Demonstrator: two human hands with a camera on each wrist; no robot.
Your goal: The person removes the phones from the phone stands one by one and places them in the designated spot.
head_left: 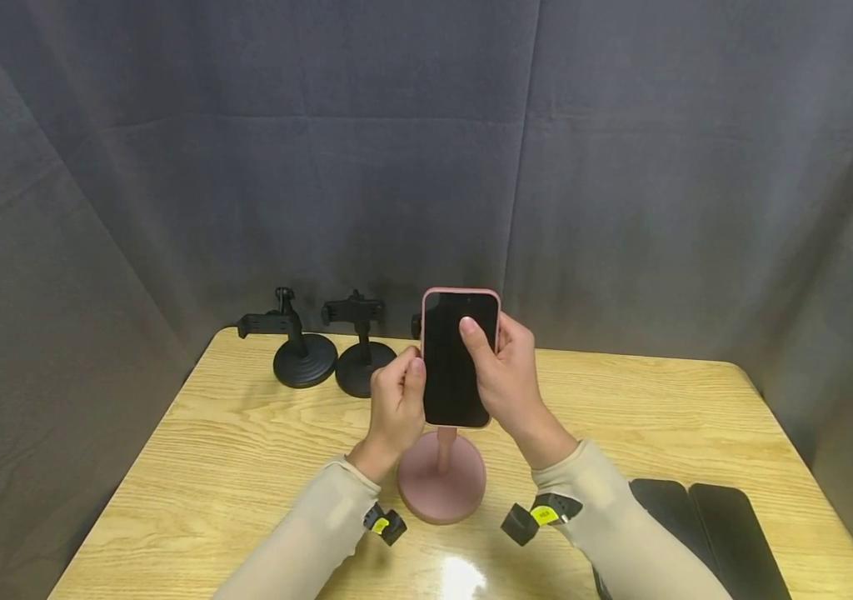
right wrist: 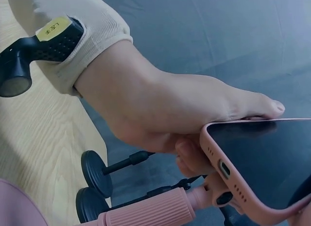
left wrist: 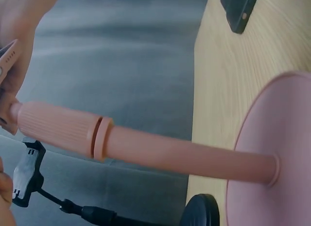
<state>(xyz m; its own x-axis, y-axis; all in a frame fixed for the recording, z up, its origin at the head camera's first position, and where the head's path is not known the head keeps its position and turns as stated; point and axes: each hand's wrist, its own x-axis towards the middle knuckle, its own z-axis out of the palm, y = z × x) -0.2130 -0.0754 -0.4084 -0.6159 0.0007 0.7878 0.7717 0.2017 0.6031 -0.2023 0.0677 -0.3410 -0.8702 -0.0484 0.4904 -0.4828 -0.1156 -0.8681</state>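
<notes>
A phone in a pink case (head_left: 451,367), its screen dark, stands upright at the top of a pink phone stand (head_left: 441,492). My left hand (head_left: 396,404) grips the phone's left edge, fingers curled toward its back. Around the right edge my right hand (head_left: 511,387) holds it too, the thumb lying across the screen. In the right wrist view, the stand's ribbed pole (right wrist: 150,209) meets a joint behind the phone's lower end. The holder itself is mostly hidden by phone and hands, so I cannot tell how the phone sits in it.
Two black phone stands (head_left: 305,362) (head_left: 355,312) with round bases stand at the table's back left; part of another black object (head_left: 416,325) shows behind the phone. Dark flat slabs (head_left: 737,533) lie at the front right, partly under my right forearm. Grey curtain (head_left: 396,167) surrounds the table.
</notes>
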